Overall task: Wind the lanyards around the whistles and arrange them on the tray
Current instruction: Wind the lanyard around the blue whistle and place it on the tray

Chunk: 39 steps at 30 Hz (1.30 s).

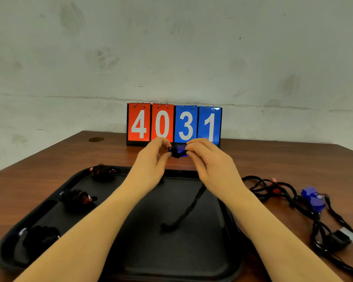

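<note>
Above the far edge of the black tray, both hands hold a blue whistle partly wrapped in black lanyard. My left hand pinches its left end. My right hand pinches the cord at its right side. The loose tail of the lanyard hangs from under my right hand and ends on the tray floor. Three wound whistles lie along the tray's left side: a red one at the far corner, another red one in the middle, and a dark bundle nearest me.
To the right of the tray lies a tangle of black lanyards with a blue whistle, a black whistle and red parts in it. A flip scoreboard reading 4031 stands at the back of the wooden table, against the wall.
</note>
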Tool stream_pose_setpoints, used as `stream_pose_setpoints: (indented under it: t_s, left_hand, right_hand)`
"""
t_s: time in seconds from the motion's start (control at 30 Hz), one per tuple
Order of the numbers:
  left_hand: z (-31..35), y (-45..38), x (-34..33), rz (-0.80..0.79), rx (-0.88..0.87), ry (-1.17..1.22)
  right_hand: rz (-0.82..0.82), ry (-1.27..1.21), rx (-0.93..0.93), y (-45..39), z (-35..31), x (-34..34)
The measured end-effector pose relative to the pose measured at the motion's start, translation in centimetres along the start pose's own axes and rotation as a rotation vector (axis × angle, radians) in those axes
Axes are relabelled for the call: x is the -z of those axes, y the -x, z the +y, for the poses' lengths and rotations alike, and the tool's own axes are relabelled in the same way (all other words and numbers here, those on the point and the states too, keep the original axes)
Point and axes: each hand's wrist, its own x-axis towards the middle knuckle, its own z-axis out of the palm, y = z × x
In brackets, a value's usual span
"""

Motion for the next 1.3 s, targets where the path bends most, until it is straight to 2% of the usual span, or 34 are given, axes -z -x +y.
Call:
stream_pose_setpoints:
  t_s: [0.27,0.5,0.73,1.07,1.3]
  left_hand:
    - [0.2,0.3,0.2,-0.096,-0.088,-0.089]
    - [0.3,0.6,0.4,-0.201,-0.169,-0.128]
    - [0.7,0.8,0.6,-0.256,-0.183,-0.109]
    - [1.3,0.6,0.8,-0.251,-0.04,0.318]
    - [1.2,0.3,0.5,-0.072,0.075,0.468]
  right_hand:
    - [0.053,-0.004,-0.038,-0.1,0.2,0.1]
    - [0.039,-0.174,-0.252,-0.2,0.4,0.4]
    - [0.034,-0.488,-0.502,-0.4,0.6,1.0]
    - [0.065,-0.8,-0.727,-0.7,0.8,1.3]
    - [-0.111,-0.697,-0.567,-0.6,0.0,0.8]
